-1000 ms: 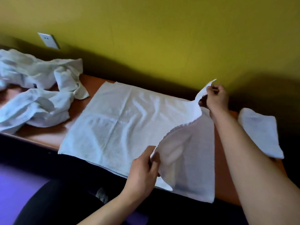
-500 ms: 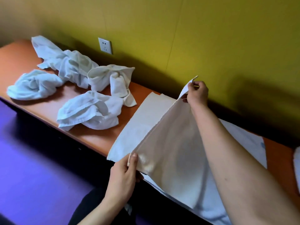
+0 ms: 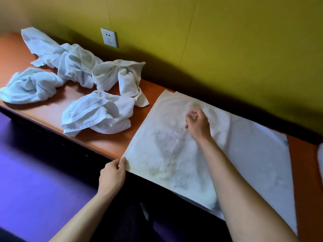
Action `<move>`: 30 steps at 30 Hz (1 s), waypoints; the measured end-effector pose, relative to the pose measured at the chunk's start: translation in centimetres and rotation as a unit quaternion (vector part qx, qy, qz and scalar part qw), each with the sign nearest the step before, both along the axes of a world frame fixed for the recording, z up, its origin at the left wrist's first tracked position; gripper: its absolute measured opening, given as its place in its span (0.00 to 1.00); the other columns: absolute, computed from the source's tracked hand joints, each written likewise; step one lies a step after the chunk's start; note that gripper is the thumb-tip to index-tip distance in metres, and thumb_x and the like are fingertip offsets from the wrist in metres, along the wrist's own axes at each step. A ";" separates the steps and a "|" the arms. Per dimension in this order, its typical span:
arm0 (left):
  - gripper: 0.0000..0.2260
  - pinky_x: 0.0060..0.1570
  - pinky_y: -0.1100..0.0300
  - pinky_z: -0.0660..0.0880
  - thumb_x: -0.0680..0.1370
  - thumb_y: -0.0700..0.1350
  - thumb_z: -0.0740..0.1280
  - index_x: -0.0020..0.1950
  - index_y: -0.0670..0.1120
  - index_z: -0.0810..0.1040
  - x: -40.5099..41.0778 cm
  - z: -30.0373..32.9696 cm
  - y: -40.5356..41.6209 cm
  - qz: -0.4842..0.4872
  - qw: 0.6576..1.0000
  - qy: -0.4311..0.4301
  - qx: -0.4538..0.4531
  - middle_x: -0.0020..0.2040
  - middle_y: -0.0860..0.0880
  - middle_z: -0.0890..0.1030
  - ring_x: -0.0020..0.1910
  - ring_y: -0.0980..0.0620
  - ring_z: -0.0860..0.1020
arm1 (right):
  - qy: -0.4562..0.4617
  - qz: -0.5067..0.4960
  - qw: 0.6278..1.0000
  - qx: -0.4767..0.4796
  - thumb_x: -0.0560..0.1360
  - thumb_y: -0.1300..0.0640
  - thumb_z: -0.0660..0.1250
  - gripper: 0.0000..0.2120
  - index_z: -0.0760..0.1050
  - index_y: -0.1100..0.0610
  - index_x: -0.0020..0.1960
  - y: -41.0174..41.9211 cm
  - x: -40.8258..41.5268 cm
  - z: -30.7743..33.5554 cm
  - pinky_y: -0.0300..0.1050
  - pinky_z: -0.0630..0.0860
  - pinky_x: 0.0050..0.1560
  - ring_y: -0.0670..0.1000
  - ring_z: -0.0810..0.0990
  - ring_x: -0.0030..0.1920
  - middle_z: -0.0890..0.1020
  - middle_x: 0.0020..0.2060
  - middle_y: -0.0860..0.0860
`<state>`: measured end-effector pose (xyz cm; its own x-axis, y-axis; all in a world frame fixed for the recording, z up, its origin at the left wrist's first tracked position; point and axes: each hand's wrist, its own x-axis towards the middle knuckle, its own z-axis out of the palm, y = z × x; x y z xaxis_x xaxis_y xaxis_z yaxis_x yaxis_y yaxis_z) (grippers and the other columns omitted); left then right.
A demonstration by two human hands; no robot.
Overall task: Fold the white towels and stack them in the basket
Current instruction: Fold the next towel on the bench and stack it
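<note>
A white towel (image 3: 167, 154) lies folded over on the orange table (image 3: 111, 145), its upper layer laid across to the left. My left hand (image 3: 112, 175) pinches the towel's near left corner at the table's front edge. My right hand (image 3: 198, 125) rests on the upper middle of the towel with curled fingers; whether it still holds cloth is unclear. Several crumpled white towels (image 3: 97, 114) lie in a heap on the left of the table. No basket is in view.
A yellow wall with a white socket (image 3: 109, 37) runs behind the table. A sliver of another white towel (image 3: 320, 159) shows at the right edge. A purple floor (image 3: 35, 180) lies below the table's front.
Both hands carried the towel's lifted half over to the left and laid it flat. My right hand dropped from the raised far corner onto the cloth. The view swung left.
</note>
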<state>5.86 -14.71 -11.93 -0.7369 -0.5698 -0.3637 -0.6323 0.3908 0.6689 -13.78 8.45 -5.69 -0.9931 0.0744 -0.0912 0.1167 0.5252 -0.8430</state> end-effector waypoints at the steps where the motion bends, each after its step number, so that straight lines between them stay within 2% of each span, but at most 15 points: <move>1: 0.19 0.40 0.51 0.72 0.83 0.56 0.59 0.42 0.46 0.79 0.0 -0.2 0.0 -0.001 1.000 -0.004 -0.016 0.35 0.49 0.81 0.39 0.44 0.78 | -0.007 -0.022 0.999 0.043 0.78 0.53 0.64 0.07 0.75 0.52 0.55 1.9 2.8 -1.0 0.47 0.77 0.46 0.55 0.83 0.44 0.83 0.46 0.52; 4: 0.13 0.43 0.52 0.70 0.80 0.55 0.66 0.42 0.47 0.75 0.0 -0.3 0.6 0.025 0.999 0.027 -0.014 0.40 0.49 0.79 0.41 0.46 0.76 | -0.012 -0.112 0.984 0.136 0.76 0.55 0.66 0.04 0.75 0.54 0.50 7.5 11.1 -3.2 0.46 0.71 0.44 0.59 0.82 0.48 0.84 0.43 0.53; 6: 0.15 0.48 0.51 0.75 0.76 0.56 0.72 0.49 0.47 0.73 -0.2 -0.5 0.6 0.065 0.997 0.028 0.038 0.44 0.51 0.78 0.43 0.47 0.79 | -0.023 -0.163 0.971 0.176 0.76 0.51 0.68 0.09 0.71 0.55 0.49 9.8 15.5 -4.0 0.48 0.71 0.43 0.61 0.82 0.48 0.83 0.43 0.55; 8: 0.20 0.50 0.45 0.81 0.71 0.57 0.75 0.53 0.46 0.74 -0.5 -1.7 0.0 0.102 0.990 0.029 0.097 0.44 0.52 0.79 0.38 0.49 0.82 | -0.095 -0.185 0.958 0.200 0.76 0.44 0.67 0.15 0.70 0.56 0.49 10.6 18.6 -4.7 0.50 0.71 0.45 0.62 0.81 0.50 0.82 0.46 0.57; 10: 0.19 0.48 0.42 0.83 0.70 0.51 0.76 0.54 0.42 0.77 -0.7 -2.2 -0.3 0.121 0.981 0.037 0.150 0.42 0.48 0.80 0.31 0.51 0.81 | -0.159 -0.168 0.951 0.206 0.76 0.41 0.66 0.18 0.73 0.56 0.48 10.5 20.7 -5.7 0.50 0.73 0.49 0.61 0.79 0.51 0.79 0.47 0.56; 13: 0.11 0.48 0.44 0.83 0.76 0.43 0.73 0.52 0.38 0.81 -0.9 -1.0 0.2 0.115 0.977 0.059 0.171 0.45 0.41 0.83 0.35 0.47 0.81 | -0.167 -0.157 0.962 0.150 0.77 0.46 0.66 0.14 0.73 0.58 0.48 9.8 22.1 -6.6 0.51 0.74 0.52 0.61 0.78 0.52 0.77 0.48 0.56; 17: 0.09 0.49 0.44 0.83 0.80 0.47 0.70 0.46 0.41 0.80 0.3 1.3 0.6 0.066 0.983 0.096 0.141 0.41 0.41 0.84 0.33 0.45 0.82 | -0.122 -0.198 0.972 0.043 0.80 0.53 0.64 0.09 0.71 0.59 0.49 10.1 23.0 -5.8 0.48 0.71 0.46 0.61 0.79 0.49 0.81 0.44 0.56; 21: 0.10 0.48 0.48 0.83 0.81 0.46 0.68 0.47 0.40 0.79 3.2 3.0 1.2 0.071 0.974 0.125 0.177 0.43 0.42 0.84 0.35 0.48 0.84 | -0.054 -0.221 0.974 0.019 0.81 0.57 0.64 0.06 0.72 0.57 0.47 10.6 25.6 -4.3 0.44 0.68 0.42 0.55 0.80 0.42 0.79 0.36 0.52; 23: 0.09 0.45 0.51 0.83 0.81 0.43 0.68 0.47 0.38 0.78 4.9 3.2 1.5 0.101 0.964 0.123 0.213 0.44 0.41 0.84 0.36 0.48 0.85 | -0.031 -0.239 0.970 -0.016 0.82 0.59 0.63 0.06 0.73 0.60 0.47 10.8 26.8 -4.1 0.37 0.71 0.35 0.45 0.80 0.31 0.79 0.31 0.49; 24: 0.08 0.43 0.53 0.83 0.80 0.41 0.68 0.46 0.37 0.77 5.8 3.2 1.6 0.118 0.957 0.127 0.234 0.45 0.39 0.84 0.37 0.47 0.85 | -0.028 -0.250 0.967 -0.042 0.82 0.60 0.63 0.05 0.75 0.62 0.50 10.9 27.4 -4.2 0.33 0.71 0.31 0.44 0.79 0.27 0.80 0.32 0.49; 26: 0.05 0.37 0.58 0.83 0.78 0.37 0.69 0.44 0.37 0.75 7.2 3.4 1.7 0.138 0.946 0.138 0.259 0.45 0.36 0.82 0.38 0.46 0.84 | -0.024 -0.269 0.958 -0.099 0.82 0.60 0.63 0.05 0.74 0.57 0.56 11.2 28.4 -4.4 0.35 0.73 0.29 0.46 0.78 0.23 0.83 0.35 0.48; 27: 0.04 0.33 0.61 0.82 0.77 0.35 0.68 0.44 0.38 0.75 7.7 3.7 1.8 0.142 0.945 0.143 0.259 0.44 0.37 0.80 0.37 0.46 0.82 | -0.017 -0.271 0.954 -0.126 0.81 0.60 0.64 0.07 0.73 0.53 0.58 11.3 28.7 -4.3 0.37 0.74 0.29 0.48 0.78 0.22 0.83 0.32 0.47; 28: 0.03 0.31 0.62 0.81 0.77 0.34 0.68 0.46 0.39 0.75 8.0 3.8 1.8 0.145 0.944 0.149 0.255 0.43 0.39 0.79 0.37 0.47 0.81 | -0.009 -0.269 0.952 -0.143 0.81 0.60 0.65 0.08 0.73 0.50 0.57 11.5 28.8 -4.2 0.38 0.73 0.28 0.48 0.76 0.22 0.81 0.28 0.47; 30: 0.07 0.31 0.61 0.81 0.77 0.33 0.67 0.52 0.42 0.77 8.0 4.5 2.0 0.142 0.943 0.165 0.253 0.44 0.45 0.80 0.39 0.48 0.81 | 0.009 -0.266 0.948 -0.173 0.80 0.60 0.66 0.05 0.75 0.51 0.53 11.9 28.4 -3.3 0.35 0.71 0.26 0.47 0.74 0.21 0.78 0.24 0.49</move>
<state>13.82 -12.68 -7.43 -0.7008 -0.5765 -0.4201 -0.3890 -0.1848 0.9025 14.61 20.30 -8.95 -0.8249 0.5341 -0.1854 0.2718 0.0872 -0.9584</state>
